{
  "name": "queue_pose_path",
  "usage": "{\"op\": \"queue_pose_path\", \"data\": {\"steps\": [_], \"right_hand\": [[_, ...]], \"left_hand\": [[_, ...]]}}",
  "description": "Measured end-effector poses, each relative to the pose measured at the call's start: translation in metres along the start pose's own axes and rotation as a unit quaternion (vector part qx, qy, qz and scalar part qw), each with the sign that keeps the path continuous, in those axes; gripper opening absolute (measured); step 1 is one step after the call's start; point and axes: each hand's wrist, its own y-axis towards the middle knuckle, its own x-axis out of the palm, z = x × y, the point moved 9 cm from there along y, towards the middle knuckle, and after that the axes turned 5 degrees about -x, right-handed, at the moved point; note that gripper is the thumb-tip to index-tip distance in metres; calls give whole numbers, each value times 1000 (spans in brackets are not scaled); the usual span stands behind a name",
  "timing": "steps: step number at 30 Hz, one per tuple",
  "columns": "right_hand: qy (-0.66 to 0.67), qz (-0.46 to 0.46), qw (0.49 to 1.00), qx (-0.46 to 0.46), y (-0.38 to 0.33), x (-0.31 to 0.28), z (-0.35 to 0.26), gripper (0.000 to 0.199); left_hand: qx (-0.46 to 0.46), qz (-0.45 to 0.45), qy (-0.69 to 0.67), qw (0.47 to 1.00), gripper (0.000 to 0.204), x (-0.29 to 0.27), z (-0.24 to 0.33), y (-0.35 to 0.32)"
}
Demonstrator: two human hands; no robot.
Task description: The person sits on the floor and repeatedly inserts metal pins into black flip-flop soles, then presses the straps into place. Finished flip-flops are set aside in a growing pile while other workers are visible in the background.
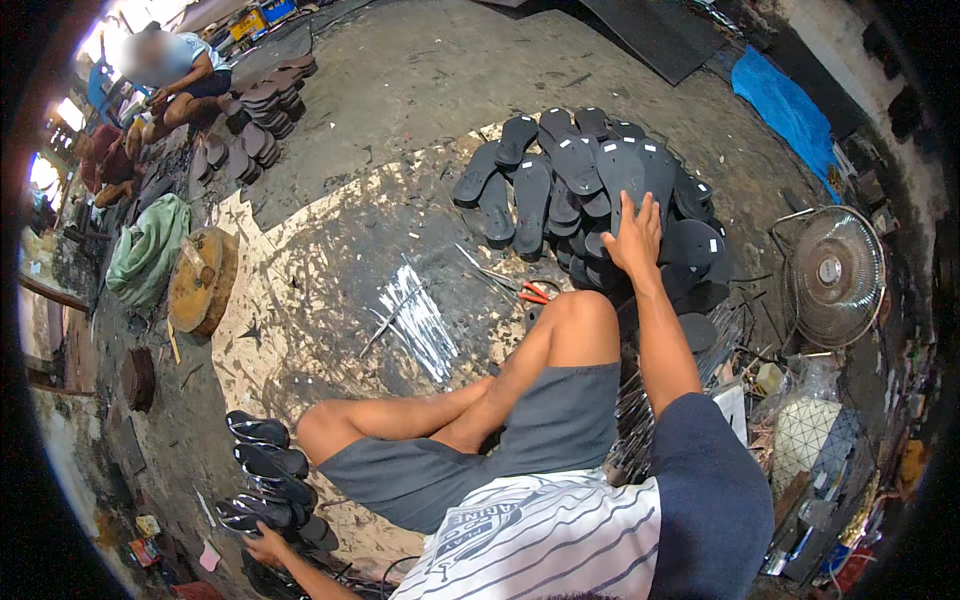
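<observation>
My right hand [635, 235] lies with its fingers spread on a black footbed sole [620, 170], at the near side of a large heap of black soles [532, 190]. Many of these soles carry a small white label. Low at the left, my left hand [268, 545] grips the near end of a black sandal [240, 513] with shiny straps. That sandal belongs to a row with other strapped black sandals [272, 462]. Part of my left hand's fingers is hidden behind the sandal. Red-handled pliers [537, 292] lie beyond my raised knee.
Thin shiny strips [418, 318] lie on the stained floor sheet [290, 290]. A round wooden block [205, 280] and a green sack [148, 248] stand left. At right are a fan [835, 275] and a blue tarp [785, 105]. Another person [190, 75] sits far left near brown soles [265, 105].
</observation>
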Motion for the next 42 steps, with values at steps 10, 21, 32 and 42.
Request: {"op": "queue_pose_path", "data": {"steps": [10,21,32,42], "right_hand": [[517,-195,721,-418,-157,-65,-342,67],[229,-318,916,-82,-155,216,-308,49],[593,-301,744,61,-131,158,-304,32],[663,-340,648,-158,-173,-89,-348,25]], "left_hand": [[164,-617,-562,525,75,-136,435,-316],[258,-551,-407,682,73,-136,285,-311],[470,-305,-377,737,58,-210,351,-288],[236,-572,-602,504,35,-232,447,-339]]}}
